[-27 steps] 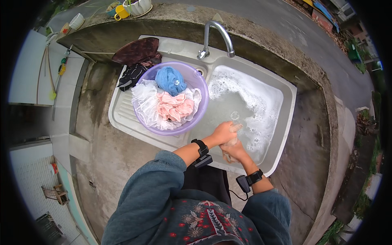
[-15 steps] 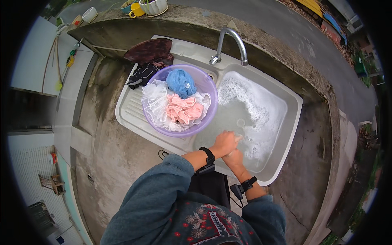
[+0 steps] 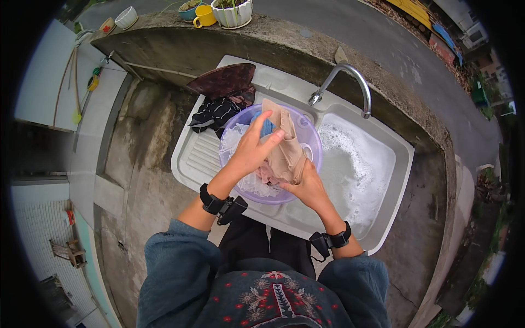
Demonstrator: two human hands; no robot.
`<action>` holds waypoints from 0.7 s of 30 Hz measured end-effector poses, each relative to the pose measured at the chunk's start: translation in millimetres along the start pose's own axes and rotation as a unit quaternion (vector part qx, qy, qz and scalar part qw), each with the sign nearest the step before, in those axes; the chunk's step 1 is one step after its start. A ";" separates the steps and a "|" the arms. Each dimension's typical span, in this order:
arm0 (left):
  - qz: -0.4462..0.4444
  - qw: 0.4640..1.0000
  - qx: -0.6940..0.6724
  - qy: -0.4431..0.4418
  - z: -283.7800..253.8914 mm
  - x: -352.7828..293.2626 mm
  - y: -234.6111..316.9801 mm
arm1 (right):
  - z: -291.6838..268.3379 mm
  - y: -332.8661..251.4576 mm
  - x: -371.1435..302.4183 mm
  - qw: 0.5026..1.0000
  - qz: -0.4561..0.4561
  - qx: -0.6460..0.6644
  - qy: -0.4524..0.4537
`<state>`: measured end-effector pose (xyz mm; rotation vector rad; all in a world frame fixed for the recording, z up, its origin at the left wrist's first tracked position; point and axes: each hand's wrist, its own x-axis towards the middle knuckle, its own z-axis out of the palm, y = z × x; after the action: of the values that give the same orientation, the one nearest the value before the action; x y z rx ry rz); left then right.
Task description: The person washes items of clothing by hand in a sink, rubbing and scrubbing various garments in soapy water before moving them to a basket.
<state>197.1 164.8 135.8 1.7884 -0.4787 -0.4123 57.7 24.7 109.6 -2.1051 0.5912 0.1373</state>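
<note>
Beige cloth (image 3: 290, 150) held over the lilac basin (image 3: 319, 143)

Seen from above, the person's right hand (image 3: 309, 187) pinches the cloth's lower end. The left hand (image 3: 250, 150) is spread at its upper part, thumb across the fabric; I can't tell whether it's gripping. White ruffled fabric (image 3: 232, 143) and a blue cloth (image 3: 267, 129) show inside the basin, near the sink's foamy water (image 3: 358, 169). A chrome faucet (image 3: 356, 76) arches behind.

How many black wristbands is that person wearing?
2: the left band is around the wrist below the left hand, the right band below the right hand. Sleeves might hide more.
</note>
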 end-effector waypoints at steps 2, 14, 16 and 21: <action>-0.030 0.991 0.089 0.094 -44.0 11.9 -46.1 | 9.9 5.5 10.2 0.983 -0.158 -0.071 -0.055; -0.381 0.903 0.117 0.159 -121.3 125.7 -154.9 | 37.3 115.0 33.2 0.907 0.236 0.349 0.009; -0.417 0.895 0.029 0.153 -125.5 138.3 -152.7 | 38.1 104.7 23.4 0.911 0.212 0.355 0.005; -0.449 0.826 0.334 0.068 -120.0 147.2 -182.8 | 47.0 91.4 -18.4 0.886 0.257 0.385 -0.025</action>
<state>403.7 230.0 -14.5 2.6607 0.4440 -0.8191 5.2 26.7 19.3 -1.1419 0.9762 0.2114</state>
